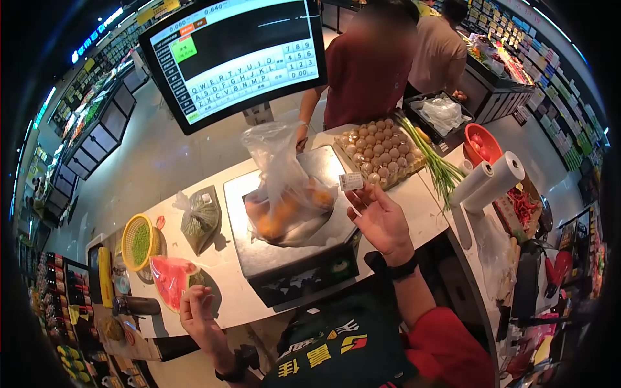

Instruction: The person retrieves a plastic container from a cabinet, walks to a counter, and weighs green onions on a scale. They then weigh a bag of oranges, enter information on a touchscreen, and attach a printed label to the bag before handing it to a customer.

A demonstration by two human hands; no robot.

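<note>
My right hand (386, 226) is raised at the right of the scale (249, 255), its fingertips pinching a small white printed label (351, 182). A clear plastic bag of orange fruit (275, 213) sits on the scale's metal pan, its gathered top standing up. My left hand (202, 318) hovers near the counter's front edge, fingers curled together with nothing seen in them. Just beyond it lies a wrapped wedge of watermelon (171, 279). Left of the scale rests a tied bag of green vegetables (200, 223).
A tilted touchscreen (236, 58) stands above the scale. Eggs in a tray (378, 149), spring onions (430, 158), an orange-red bowl (482, 143) and plastic rolls (495, 181) line the right. A yellow basket (140, 242) stands left. A person in dark red (369, 71) faces the counter.
</note>
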